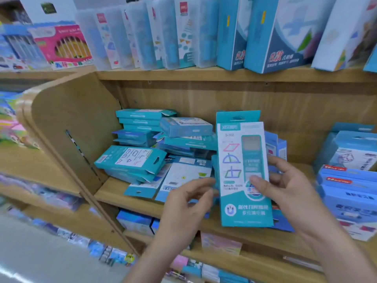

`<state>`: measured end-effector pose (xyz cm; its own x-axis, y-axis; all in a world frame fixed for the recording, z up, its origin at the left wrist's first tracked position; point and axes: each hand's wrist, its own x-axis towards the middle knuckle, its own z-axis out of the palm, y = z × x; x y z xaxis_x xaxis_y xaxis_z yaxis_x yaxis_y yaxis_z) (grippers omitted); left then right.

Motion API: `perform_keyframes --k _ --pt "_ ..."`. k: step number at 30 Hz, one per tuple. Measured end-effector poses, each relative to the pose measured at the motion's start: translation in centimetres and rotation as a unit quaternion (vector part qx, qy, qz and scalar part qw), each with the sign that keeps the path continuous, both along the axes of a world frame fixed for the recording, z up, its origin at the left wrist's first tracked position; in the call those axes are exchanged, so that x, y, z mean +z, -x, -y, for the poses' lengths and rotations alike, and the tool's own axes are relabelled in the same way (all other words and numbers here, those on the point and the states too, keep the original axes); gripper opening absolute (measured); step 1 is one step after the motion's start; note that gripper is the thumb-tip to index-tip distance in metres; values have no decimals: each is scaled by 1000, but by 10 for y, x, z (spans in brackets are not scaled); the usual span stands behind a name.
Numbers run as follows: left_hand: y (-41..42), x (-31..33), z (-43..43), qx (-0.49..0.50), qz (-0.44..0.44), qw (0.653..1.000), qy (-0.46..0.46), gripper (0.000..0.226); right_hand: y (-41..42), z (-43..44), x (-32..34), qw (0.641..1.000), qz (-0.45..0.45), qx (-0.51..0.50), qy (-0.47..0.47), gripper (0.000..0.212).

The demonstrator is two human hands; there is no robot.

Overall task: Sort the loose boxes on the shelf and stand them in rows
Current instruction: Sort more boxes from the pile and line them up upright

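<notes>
A tall teal-and-white box (242, 160) stands upright in front of the wooden shelf (114, 193). My right hand (285, 186) grips its right edge, thumb across the front and fingers behind. At the box's left edge my left hand (189, 201) has its curled fingers touching the side. Behind and to the left, several teal boxes (163, 144) lie flat in loose, uneven stacks at the back of the shelf. One tilted teal box (130, 158) leans on the front stack, and a flat pale box (183, 176) lies beside it.
A wooden divider panel (69, 123) walls the shelf's left end. Blue boxes (350, 180) are piled at the right of the shelf. The upper shelf carries upright clear cases (142, 35) and blue boxes (285, 33). Lower shelves hold more packages.
</notes>
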<state>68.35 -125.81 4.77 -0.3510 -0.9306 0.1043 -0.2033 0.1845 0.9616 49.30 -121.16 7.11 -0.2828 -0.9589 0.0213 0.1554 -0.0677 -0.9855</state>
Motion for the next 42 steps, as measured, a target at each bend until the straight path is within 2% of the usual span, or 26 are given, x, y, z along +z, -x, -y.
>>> perform_keyframes --k 1,3,4,6,8,11,14,17,19,22,25,27,30,33,35,38,40,42 --pt "-10 -12 1 25 52 997 57 23 0 -2 -4 1000 -7 -16 0 30" --pt "-31 -32 8 42 193 961 194 32 -1 -5 -10 999 -21 -45 -3 29" --pt "-40 -39 12 26 262 938 225 42 -2 -6 -13 998 -26 -55 -7 29" --pt "-54 -51 19 -2 358 905 227 56 -3 -6 -20 997 -36 -68 -18 31" --pt "-60 -55 22 -10 387 895 223 53 -7 -5 -25 995 -50 -74 -32 36" --pt "-66 -47 28 -10 369 898 241 40 -19 -4 -29 996 -60 -62 -27 56" --pt "-79 -27 50 52 337 905 256 41 -32 -3 -32 997 -68 -38 -11 72" --pt "-88 -18 94 135 411 859 274 53 -43 0 -38 995 -91 -30 3 61" --pt "-85 -21 118 138 490 826 243 64 -48 1 -42 995 -93 -22 0 53" --pt "-79 -27 131 146 519 803 255 55 -52 3 -42 996 -87 -15 -7 45" --pt "-83 -23 133 173 465 805 325 31 -51 7 -43 996 -90 -22 -7 42" --pt "-90 -16 133 203 394 828 343 29 -50 9 -43 997 -74 -30 -4 39" --pt "-105 16 119 279 214 873 339 30 -49 13 -36 999 -42 -24 6 28" --pt "-117 67 92 318 39 874 365 24 -48 21 -23 999 -38 -14 27 26" --pt "-116 96 74 315 -65 895 307 22 -48 27 -11 997 -65 -8 49 24" --pt "-105 123 55 261 -228 926 147 42 -47 33 9 990 -105 19 97 20" --pt "-98 129 49 215 -279 934 64 45 -43 37 17 980 -159 28 115 44" --pt "-88 128 46 169 -282 944 9 32 -40 39 24 969 -214 29 120 62"
